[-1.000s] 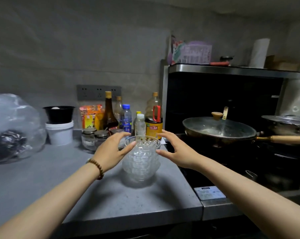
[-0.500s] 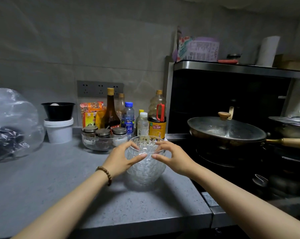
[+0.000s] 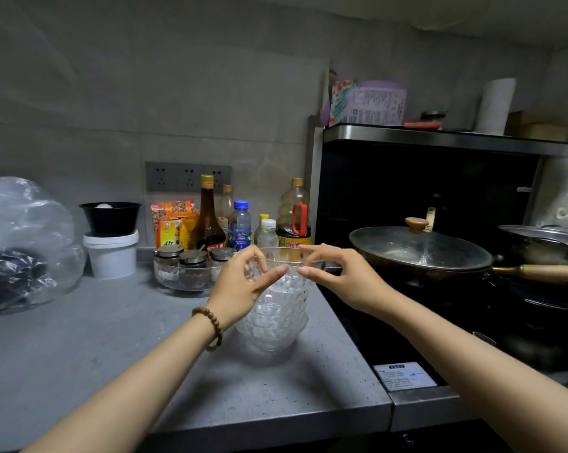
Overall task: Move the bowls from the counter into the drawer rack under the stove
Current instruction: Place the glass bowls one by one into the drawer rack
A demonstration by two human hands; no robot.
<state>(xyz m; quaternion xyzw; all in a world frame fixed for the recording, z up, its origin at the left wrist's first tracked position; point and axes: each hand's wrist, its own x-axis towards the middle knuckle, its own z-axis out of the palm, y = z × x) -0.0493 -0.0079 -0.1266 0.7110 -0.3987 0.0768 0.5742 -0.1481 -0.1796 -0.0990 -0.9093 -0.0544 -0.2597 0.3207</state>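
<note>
A stack of several clear patterned glass bowls [image 3: 274, 318] stands on the grey counter [image 3: 96, 348], close to its right end beside the stove. My left hand [image 3: 243, 282], with a bead bracelet at the wrist, grips the top bowl's rim from the left, thumb in front and fingers curled over the edge. My right hand [image 3: 338, 276] pinches the same rim from the right. The top bowl sits slightly raised in the stack. The drawer rack under the stove is out of view.
Sauce bottles [image 3: 210, 217], a glass dish of spice jars [image 3: 187, 273], a white tub [image 3: 111, 253] under a black bowl and a plastic bag [image 3: 21, 243] line the counter's back. A lidded wok [image 3: 420, 253] with a long handle sits on the stove at right.
Both hands closed in from beside the stack onto the top bowl's rim. Their fingers now curl over it, and the top bowl appears to lift a little.
</note>
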